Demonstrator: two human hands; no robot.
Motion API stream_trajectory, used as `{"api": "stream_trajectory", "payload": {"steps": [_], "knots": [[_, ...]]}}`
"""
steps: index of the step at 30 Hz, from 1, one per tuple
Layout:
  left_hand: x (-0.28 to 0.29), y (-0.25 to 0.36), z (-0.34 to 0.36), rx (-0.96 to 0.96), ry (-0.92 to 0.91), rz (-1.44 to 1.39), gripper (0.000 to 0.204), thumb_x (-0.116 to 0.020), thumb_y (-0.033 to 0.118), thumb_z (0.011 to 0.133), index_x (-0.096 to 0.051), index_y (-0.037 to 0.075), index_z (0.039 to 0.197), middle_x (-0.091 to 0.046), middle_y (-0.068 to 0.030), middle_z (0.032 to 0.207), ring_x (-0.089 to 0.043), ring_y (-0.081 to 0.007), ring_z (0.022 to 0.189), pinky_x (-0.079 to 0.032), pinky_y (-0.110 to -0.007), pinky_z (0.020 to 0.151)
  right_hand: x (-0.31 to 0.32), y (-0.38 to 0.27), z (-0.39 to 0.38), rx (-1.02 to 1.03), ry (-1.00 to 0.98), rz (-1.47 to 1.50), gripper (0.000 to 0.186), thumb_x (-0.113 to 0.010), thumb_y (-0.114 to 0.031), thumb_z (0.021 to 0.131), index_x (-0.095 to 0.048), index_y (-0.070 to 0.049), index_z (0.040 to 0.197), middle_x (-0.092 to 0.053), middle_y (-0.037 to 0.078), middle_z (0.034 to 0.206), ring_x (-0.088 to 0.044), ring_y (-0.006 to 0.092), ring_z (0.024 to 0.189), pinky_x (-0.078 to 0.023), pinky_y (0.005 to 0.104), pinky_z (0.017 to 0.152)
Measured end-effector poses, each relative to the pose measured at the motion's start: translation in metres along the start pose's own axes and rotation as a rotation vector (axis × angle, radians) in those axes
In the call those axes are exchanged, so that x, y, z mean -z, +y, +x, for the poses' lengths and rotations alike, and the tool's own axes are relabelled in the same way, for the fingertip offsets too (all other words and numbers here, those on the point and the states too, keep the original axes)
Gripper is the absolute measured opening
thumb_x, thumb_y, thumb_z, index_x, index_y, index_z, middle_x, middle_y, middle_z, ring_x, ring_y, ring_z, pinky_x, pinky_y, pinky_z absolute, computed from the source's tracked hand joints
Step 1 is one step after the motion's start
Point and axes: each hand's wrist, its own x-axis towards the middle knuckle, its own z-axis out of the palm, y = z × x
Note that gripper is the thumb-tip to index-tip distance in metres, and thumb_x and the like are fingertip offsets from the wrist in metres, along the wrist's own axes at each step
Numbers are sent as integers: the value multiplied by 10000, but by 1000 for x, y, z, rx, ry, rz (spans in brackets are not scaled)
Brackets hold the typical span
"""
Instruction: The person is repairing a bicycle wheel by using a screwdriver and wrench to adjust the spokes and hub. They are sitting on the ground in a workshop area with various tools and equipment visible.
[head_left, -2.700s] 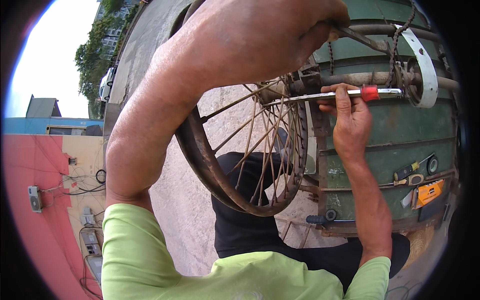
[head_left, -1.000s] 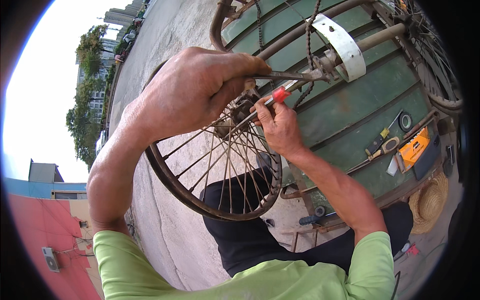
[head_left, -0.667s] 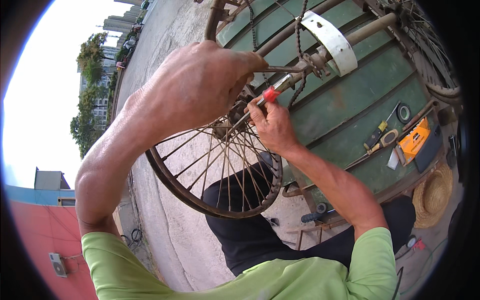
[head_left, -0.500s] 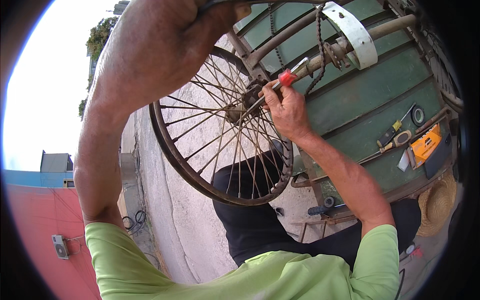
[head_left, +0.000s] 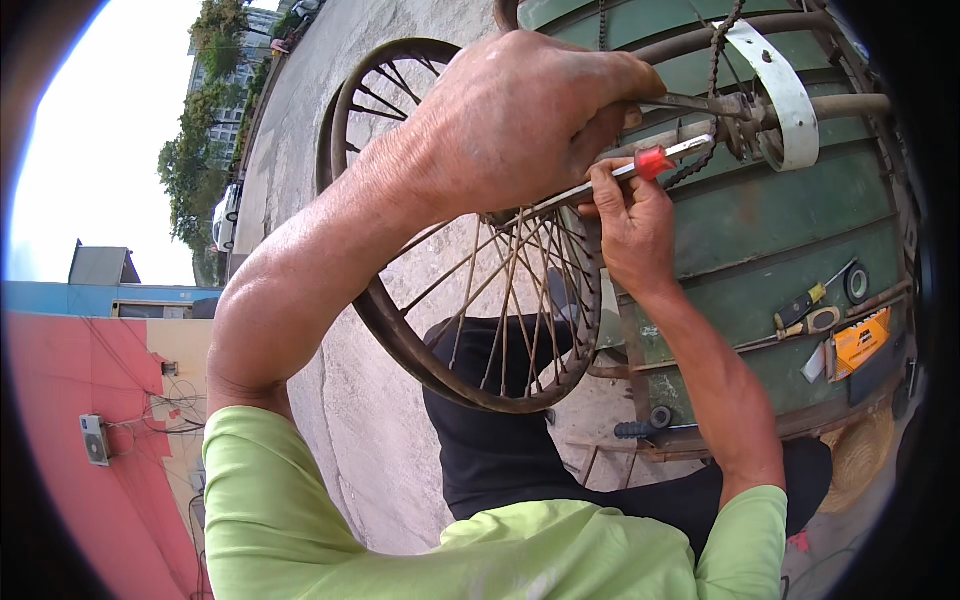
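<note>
My left hand (head_left: 530, 125) reaches over the spoked wheel (head_left: 510, 405), its fingers closed round a slim, spanner-like metal tool (head_left: 690, 102). That tool's far end lies by the rusty axle (head_left: 850, 106) and chain (head_left: 716, 60). Lower down, my right hand (head_left: 640, 225) grips a long slim metal tool with a red band (head_left: 655, 162). Its shaft runs left toward the wheel's hub, which my left hand mostly hides. Around the axle curves a white metal band (head_left: 785, 90).
Behind the axle spreads a ribbed green metal panel (head_left: 770, 220). On it lie a yellow-and-black screwdriver (head_left: 800, 305), a tape roll (head_left: 856, 283), an orange box (head_left: 862, 343) and a black-gripped tool (head_left: 635, 429). A straw hat (head_left: 858, 455) sits lower right; my black-trousered leg (head_left: 490, 440) is under the wheel.
My left hand has come down and right with its tool, from above the wheel to beside the axle. The right hand keeps its grip on the red-banded tool. The whole view has shifted.
</note>
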Motion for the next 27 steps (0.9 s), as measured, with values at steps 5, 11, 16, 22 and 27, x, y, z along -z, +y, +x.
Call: {"api": "stream_trajectory", "payload": {"steps": [5, 11, 16, 22, 27], "knots": [[0, -10, 12, -111, 114, -290, 230, -624, 11, 935, -673, -8, 1159, -715, -202, 875, -728, -377, 781, -580, -438, 681, 5, 7, 1, -53, -26, 40, 247, -587, -228, 1082, -661, 7, 1060, -718, 61, 1005, -679, 96, 855, -599, 256, 744], [9, -2, 13, -96, 16, -231, 228, -615, 6, 925, -666, -7, 1147, -712, -208, 871, -728, -385, 803, -582, -452, 710, 6, 9, 3, -93, -5, 31, 257, -578, -238, 1086, -663, 3, 1064, -719, 62, 1014, -679, 97, 857, -601, 255, 742], [8, -4, 16, -88, -55, -256, 231, -604, 0, 927, -666, -6, 1150, -710, -205, 862, -728, -382, 801, -584, -449, 718, 3, 10, 2, -83, 20, 50, 223, -609, -206, 1067, -648, 13, 1054, -738, 60, 936, -684, 86, 769, -587, 251, 692], [-3, -14, 22, -190, -82, -43, 277, -677, 75, 947, -717, 48, 1220, -754, -162, 910, -750, -335, 830, -581, -423, 717, 3, 9, 2, -51, 33, 72, 211, -612, -198, 1062, -644, 8, 1025, -739, 62, 879, -697, 101, 724, -590, 273, 672], [11, 3, 41, -178, -230, -4, 290, -679, 81, 955, -711, 49, 1241, -755, -154, 914, -751, -317, 810, -579, -418, 715, 7, 20, 5, 13, 30, -15, 167, -636, -175, 1027, -648, -10, 1007, -696, 74, 768, -678, 172, 669, -529, 343, 627]]}}
